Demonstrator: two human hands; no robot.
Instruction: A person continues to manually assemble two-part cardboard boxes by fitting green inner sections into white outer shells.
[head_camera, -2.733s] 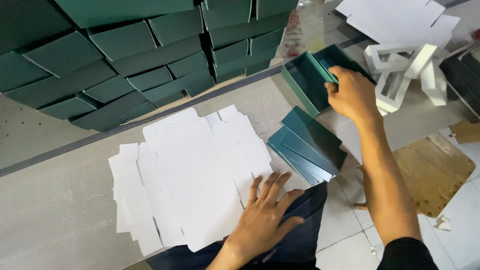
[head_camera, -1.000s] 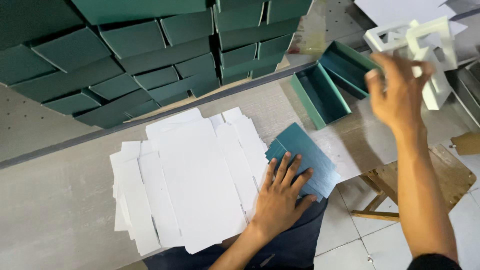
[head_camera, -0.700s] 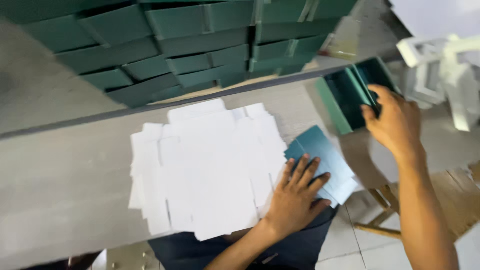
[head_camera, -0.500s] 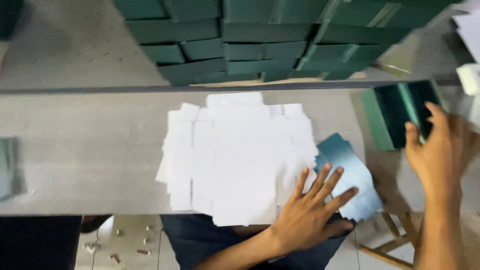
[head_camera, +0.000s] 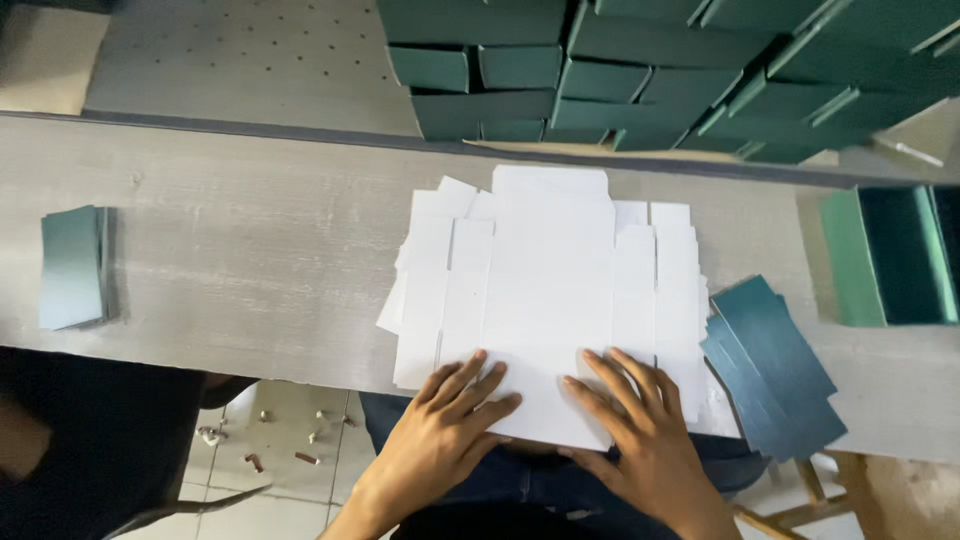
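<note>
Left hand: our left hand (head_camera: 445, 440) lies flat, palm down, fingers spread apart, on the near edge of the stack of white die-cut cardboard sheets (head_camera: 550, 300); it clamps nothing.
Right hand: our right hand (head_camera: 640, 435) lies just beside it, also flat with fingers apart, pressing on the same near edge of the sheets, gripping nothing.
White sheets: we see them fanned in a loose pile at the middle of the table (head_camera: 230, 260), the bottom of the pile reaching the near edge, where both our hands rest on it, the top reaching close to the far edge.
Teal panels: a small stack of flat teal panels (head_camera: 775, 370) lies tilted just right of the white sheets, at the near edge of the table, touching or slightly under the pile's right side; our right hand is near it but apart.
Open green boxes: open green boxes (head_camera: 890, 255) sit at the right edge of the table, well apart from our hands.
Stacked green boxes: a heap of closed green boxes (head_camera: 650, 70) fills the space beyond the far edge of the table, toward the right.
Left end of table: another short stack of teal panels (head_camera: 72, 265) lies near the left edge, well apart from everything else.
Below the table: a tiled floor (head_camera: 300, 450) with small bits of debris shows past the near edge, left of our arms.
</note>
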